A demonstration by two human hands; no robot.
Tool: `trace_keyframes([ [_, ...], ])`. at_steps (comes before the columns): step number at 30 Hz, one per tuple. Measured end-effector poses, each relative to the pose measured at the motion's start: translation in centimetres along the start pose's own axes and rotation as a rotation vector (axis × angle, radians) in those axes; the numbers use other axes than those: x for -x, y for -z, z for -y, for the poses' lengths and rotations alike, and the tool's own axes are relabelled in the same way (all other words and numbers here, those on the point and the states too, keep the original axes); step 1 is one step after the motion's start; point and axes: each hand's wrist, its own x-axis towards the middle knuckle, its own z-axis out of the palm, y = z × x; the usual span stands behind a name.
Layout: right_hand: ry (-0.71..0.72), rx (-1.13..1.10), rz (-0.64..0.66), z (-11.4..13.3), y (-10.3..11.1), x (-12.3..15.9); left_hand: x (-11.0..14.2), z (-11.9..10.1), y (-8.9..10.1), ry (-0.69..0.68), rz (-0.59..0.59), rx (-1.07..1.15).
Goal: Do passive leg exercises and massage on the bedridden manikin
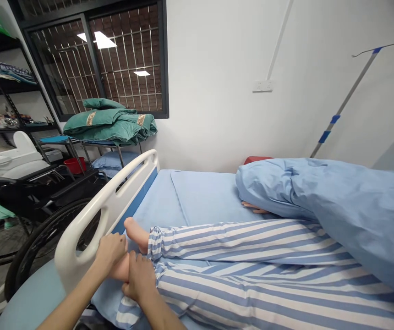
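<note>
A figure in blue-and-white striped trousers (252, 256) lies on a bed with a light blue sheet (200, 197). Its upper part is under a blue quilt (337, 201). My left hand (109, 251) wraps around the near foot (123, 270) from the left. My right hand (140, 278) grips the same foot at the ankle, by the trouser cuff. The far foot (135, 233) rests bare on the sheet just above my hands. A hand of the lying figure (255, 209) peeks out below the quilt.
A white footboard (104, 206) stands at the bed's end, left of my hands. Beyond it are a black wheelchair (35, 201), a rack with folded green bedding (111, 121), a shelf unit (1, 91) and a metal pole (348, 98) leaning on the wall.
</note>
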Motion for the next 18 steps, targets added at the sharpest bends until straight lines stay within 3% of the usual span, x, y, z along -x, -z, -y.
trace_keyframes([
  [6, -0.007, -0.005, -0.009, 0.1, -0.2, 0.2, 1.5, 0.1, -1.7, 0.266, -0.245, 0.046],
  [10, -0.019, -0.015, 0.010, 0.2, 0.1, 0.3, 2.7, -0.1, -3.5, 0.450, -0.399, 0.288],
  [15, -0.015, -0.030, 0.010, 0.4, 0.4, 0.5, 4.0, 0.0, -5.3, 0.449, -0.473, 0.507],
  [18, -0.019, -0.027, 0.014, 0.5, 0.5, 0.6, 4.3, 0.6, -4.3, 0.360, -0.350, 0.353],
])
